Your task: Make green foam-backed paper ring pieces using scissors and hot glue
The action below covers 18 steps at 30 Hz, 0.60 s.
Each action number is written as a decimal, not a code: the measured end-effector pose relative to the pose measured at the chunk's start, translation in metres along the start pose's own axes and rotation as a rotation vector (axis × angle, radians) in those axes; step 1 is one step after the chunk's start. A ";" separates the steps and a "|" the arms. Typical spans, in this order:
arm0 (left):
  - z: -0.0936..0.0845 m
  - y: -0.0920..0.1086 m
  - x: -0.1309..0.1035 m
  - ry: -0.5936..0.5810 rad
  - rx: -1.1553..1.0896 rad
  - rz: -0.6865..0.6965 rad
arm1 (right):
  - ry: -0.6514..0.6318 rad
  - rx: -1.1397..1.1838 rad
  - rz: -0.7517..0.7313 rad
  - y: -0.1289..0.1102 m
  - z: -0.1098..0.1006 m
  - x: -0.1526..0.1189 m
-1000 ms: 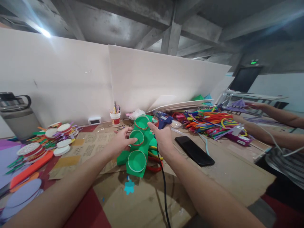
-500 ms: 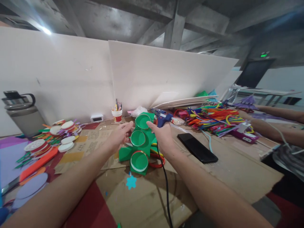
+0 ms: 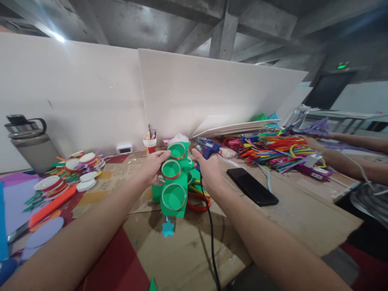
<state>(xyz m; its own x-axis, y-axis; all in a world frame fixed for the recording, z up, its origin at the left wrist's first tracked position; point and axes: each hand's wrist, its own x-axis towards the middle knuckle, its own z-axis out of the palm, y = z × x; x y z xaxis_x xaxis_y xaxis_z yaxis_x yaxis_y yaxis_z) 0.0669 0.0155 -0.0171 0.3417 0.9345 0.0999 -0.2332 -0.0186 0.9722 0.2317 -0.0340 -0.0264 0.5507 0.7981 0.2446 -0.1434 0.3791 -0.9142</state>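
A green piece with several round cups hangs tilted over the cardboard, its openings facing me. My left hand pinches its upper left side beside the top cups. Just right of the piece, my right hand is wrapped round a blue glue gun, whose black cord runs down toward me. The right thumb is near the green piece, apart from it. A blue star-shaped cutout lies below, and red and yellow rings show behind the piece.
A black phone lies at right, with colourful pipe cleaners behind. Another person's arms reach in at far right. Round lids, an orange-red cutter and a bottle stand or lie left.
The green piece has turned and shifted slightly left, and its cups face me more. My right thumb has come off its top cup.
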 end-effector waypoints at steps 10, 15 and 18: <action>-0.076 -0.011 0.003 0.403 -0.098 0.049 | -0.073 0.096 0.057 0.001 -0.001 -0.009; -0.101 -0.022 0.005 0.442 -0.157 0.077 | -0.213 0.042 0.087 -0.001 0.002 -0.026; -0.105 -0.028 0.004 0.429 -0.186 0.092 | -0.272 -0.040 0.069 -0.001 0.003 -0.036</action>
<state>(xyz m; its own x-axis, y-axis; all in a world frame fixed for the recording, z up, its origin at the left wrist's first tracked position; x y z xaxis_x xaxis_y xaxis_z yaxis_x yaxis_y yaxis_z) -0.0206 0.0575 -0.0662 -0.0857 0.9951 0.0495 -0.4176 -0.0810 0.9050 0.2099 -0.0615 -0.0338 0.2992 0.9198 0.2540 -0.1378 0.3051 -0.9423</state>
